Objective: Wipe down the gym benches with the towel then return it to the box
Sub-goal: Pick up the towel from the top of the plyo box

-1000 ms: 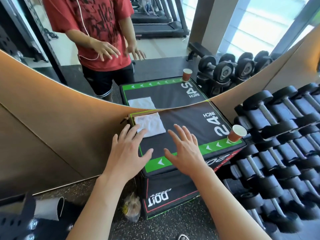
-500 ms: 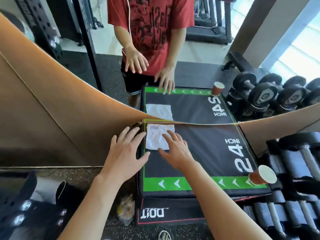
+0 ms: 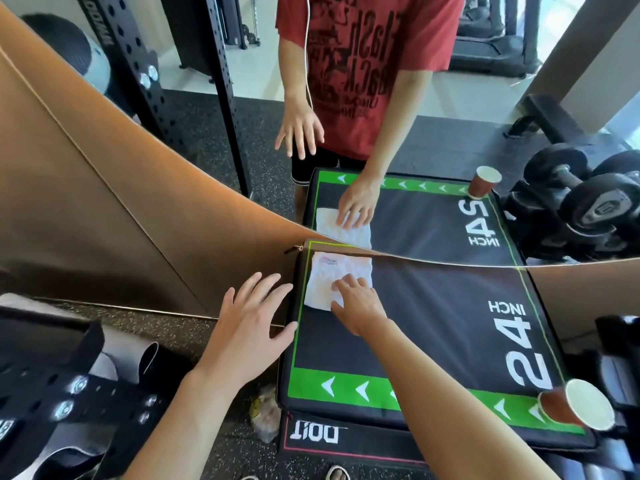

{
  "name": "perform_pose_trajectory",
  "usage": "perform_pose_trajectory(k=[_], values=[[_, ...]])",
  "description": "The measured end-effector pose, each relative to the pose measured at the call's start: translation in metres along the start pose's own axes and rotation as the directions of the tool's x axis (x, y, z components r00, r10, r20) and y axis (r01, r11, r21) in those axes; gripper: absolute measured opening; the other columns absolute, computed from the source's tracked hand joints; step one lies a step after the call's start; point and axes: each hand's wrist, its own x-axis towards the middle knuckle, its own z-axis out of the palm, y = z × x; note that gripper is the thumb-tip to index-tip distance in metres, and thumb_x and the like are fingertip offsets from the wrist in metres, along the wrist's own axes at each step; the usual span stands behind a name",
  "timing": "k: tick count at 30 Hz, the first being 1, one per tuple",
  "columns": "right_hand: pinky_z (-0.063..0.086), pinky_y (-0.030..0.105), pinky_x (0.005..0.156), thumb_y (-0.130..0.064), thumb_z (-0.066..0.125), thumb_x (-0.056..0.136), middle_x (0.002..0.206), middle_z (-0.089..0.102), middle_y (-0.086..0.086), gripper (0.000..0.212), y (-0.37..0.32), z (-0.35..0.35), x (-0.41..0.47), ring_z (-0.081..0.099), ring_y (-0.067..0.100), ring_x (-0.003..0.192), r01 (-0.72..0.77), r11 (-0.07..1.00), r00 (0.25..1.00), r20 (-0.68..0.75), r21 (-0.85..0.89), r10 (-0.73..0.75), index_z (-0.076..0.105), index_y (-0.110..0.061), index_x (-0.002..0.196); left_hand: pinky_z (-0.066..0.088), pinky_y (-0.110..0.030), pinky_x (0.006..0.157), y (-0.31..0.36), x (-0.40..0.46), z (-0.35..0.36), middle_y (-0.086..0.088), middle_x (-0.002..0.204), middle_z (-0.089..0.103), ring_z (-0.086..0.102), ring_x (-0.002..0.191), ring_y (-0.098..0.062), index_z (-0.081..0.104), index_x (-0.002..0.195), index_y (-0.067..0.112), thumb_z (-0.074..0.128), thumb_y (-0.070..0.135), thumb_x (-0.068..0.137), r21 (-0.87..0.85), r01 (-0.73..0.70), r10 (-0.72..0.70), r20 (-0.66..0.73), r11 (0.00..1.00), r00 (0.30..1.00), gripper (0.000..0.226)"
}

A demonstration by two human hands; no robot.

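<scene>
From the head camera, a folded white towel lies flat on the far left corner of a black padded box whose top carries a green arrow band and the print "24 INCH". The right hand reaches over the box top and rests on the near right part of the towel, its fingers slightly bent with the tips pressing down on the cloth; whether they pinch any of it cannot be told. The left hand hovers just beside the left edge of the box, fingers spread wide and straight, holding nothing, the thumb near the box's side. A brown paper cup sits tilted at the near right corner of the box top, its white inside facing the camera. Directly behind the box stands a mirror with a curved brown frame below and to the left, and in it appear the same box, towel, cup and a person in a red printed shirt. Dumbbells are stacked to the right of the box. A crumpled plastic wrapper lies on the speckled floor by the box's near left corner.
</scene>
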Motion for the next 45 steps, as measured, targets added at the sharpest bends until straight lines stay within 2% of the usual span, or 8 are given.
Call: perform_pose_trajectory(k=[6,13,21,25,29,34,39,45], values=[[0.045,0.041,0.093,-0.042,0.047,0.098,0.129,0.048,-0.002,0.036,0.017,0.015,-0.02,0.047,0.025,0.113,-0.031,0.999,0.997,-0.065,0.023,0.032,0.053,-0.027,0.13,0.032,-0.054,0.119,0.011,0.015,0.018,0.012,0.163,0.034,0.023,0.155,-0.017,0.042,0.152,0.035,0.053,0.057,0.095,0.005,-0.065,0.064,0.075,0.998,0.995,0.062],[0.043,0.036,0.084,-0.046,0.044,0.094,0.12,0.047,-0.01,0.032,0.049,0.044,-0.096,0.046,0.023,0.105,-0.111,0.991,0.984,-0.135,0.072,0.12,0.052,-0.032,0.121,0.026,-0.052,0.122,0.04,0.032,0.057,0.012,0.165,0.031,0.018,0.156,-0.016,0.039,0.155,0.035,0.05,0.057,0.096,-0.024,-0.202,0.203,0.207,0.979,0.957,0.064],[0.043,0.038,0.087,-0.043,0.049,0.094,0.124,0.048,-0.008,0.033,0.052,0.06,-0.169,0.046,0.023,0.108,-0.24,0.962,0.956,-0.14,0.133,0.258,0.053,-0.029,0.124,0.025,-0.051,0.123,0.076,0.026,0.115,0.009,0.166,0.029,0.019,0.156,-0.019,0.036,0.156,0.032,0.05,0.052,0.097,-0.048,-0.337,0.33,0.372,0.94,0.867,0.064],[0.042,0.038,0.088,-0.041,0.05,0.095,0.125,0.047,-0.007,0.033,0.051,0.059,-0.184,0.047,0.024,0.109,-0.261,0.956,0.947,-0.154,0.138,0.28,0.053,-0.028,0.125,0.028,-0.052,0.121,0.075,0.016,0.133,0.01,0.164,0.029,0.022,0.154,-0.019,0.034,0.156,0.033,0.054,0.055,0.095,-0.042,-0.324,0.312,0.413,0.945,0.856,0.067],[0.042,0.043,0.098,-0.051,0.056,0.091,0.143,0.044,-0.005,0.052,0.054,0.053,-0.175,0.042,0.025,0.125,-0.238,0.959,0.934,-0.235,0.157,0.27,0.048,-0.028,0.137,0.028,-0.053,0.121,0.063,0.003,0.144,0.009,0.166,0.023,0.018,0.156,-0.021,0.03,0.156,0.033,0.055,0.061,0.093,-0.001,-0.284,0.254,0.446,0.959,0.858,0.073],[0.024,0.047,0.118,-0.071,0.058,0.083,0.162,0.027,-0.006,0.079,0.064,0.054,-0.149,0.024,0.022,0.147,-0.219,0.965,0.961,-0.141,0.143,0.238,0.037,-0.033,0.15,0.025,-0.053,0.123,0.057,-0.003,0.147,0.007,0.17,0.015,0.01,0.158,-0.022,0.03,0.156,0.031,0.056,0.064,0.091,0.02,-0.29,0.248,0.467,0.957,0.849,0.077],[0.032,0.047,0.11,-0.085,0.051,0.071,0.154,0.035,-0.011,0.088,0.071,0.063,-0.145,0.036,0.021,0.139,-0.246,0.96,0.942,-0.201,0.132,0.269,0.041,-0.038,0.145,0.023,-0.052,0.124,0.053,-0.006,0.15,0.01,0.171,0.014,0.009,0.159,-0.019,0.029,0.158,0.033,0.057,0.064,0.089,0.016,-0.281,0.245,0.45,0.959,0.859,0.08],[0.036,0.045,0.105,-0.086,0.051,0.068,0.137,0.045,-0.011,0.093,0.072,0.065,-0.143,0.045,0.022,0.123,-0.257,0.959,0.934,-0.226,0.122,0.279,0.046,-0.034,0.145,0.02,-0.049,0.126,0.056,-0.006,0.151,0.013,0.171,0.013,0.008,0.159,-0.017,0.029,0.157,0.036,0.059,0.064,0.089,0.012,-0.264,0.233,0.43,0.964,0.872,0.079]])
